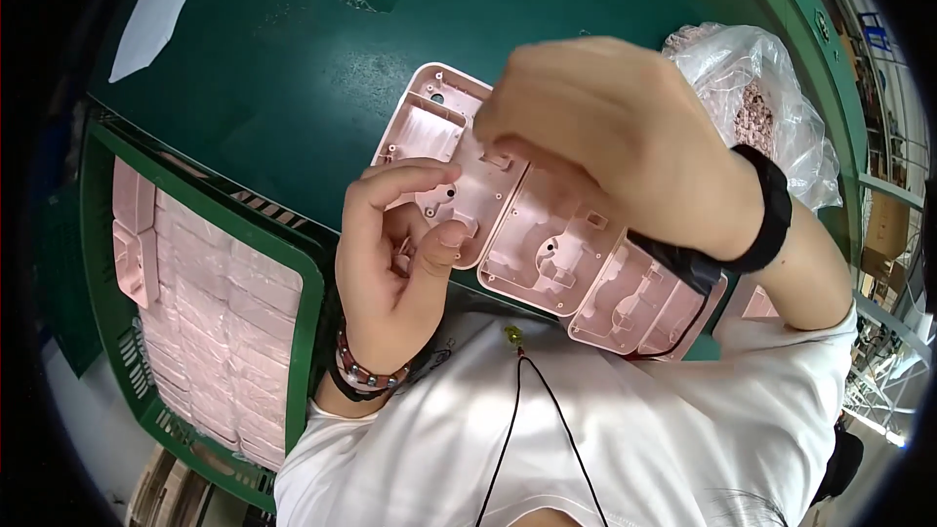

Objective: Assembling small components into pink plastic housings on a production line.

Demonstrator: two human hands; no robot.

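Note:
Several pale pink plastic housing shells lie in a row on the green table, with their ribbed insides up. My left hand (pixel 395 249) rests at the near left edge of the leftmost shell (pixel 420 132). Its index finger and thumb are apart over that shell, and the other fingers curl round something small and pale in the palm. Above the same shell and the middle shell (pixel 532 259), my right hand (pixel 595 122) is closed and slightly blurred, fingertips pointing down; what it pinches is hidden. The right-hand shell (pixel 610 307) is partly covered by a dark strip.
At the far right sits a clear plastic bag (pixel 771 98) of small pink parts. A green crate (pixel 317 332) to the left holds wrapped pink pieces (pixel 220 303). White paper (pixel 166 5) lies at the far left of the table (pixel 283 68).

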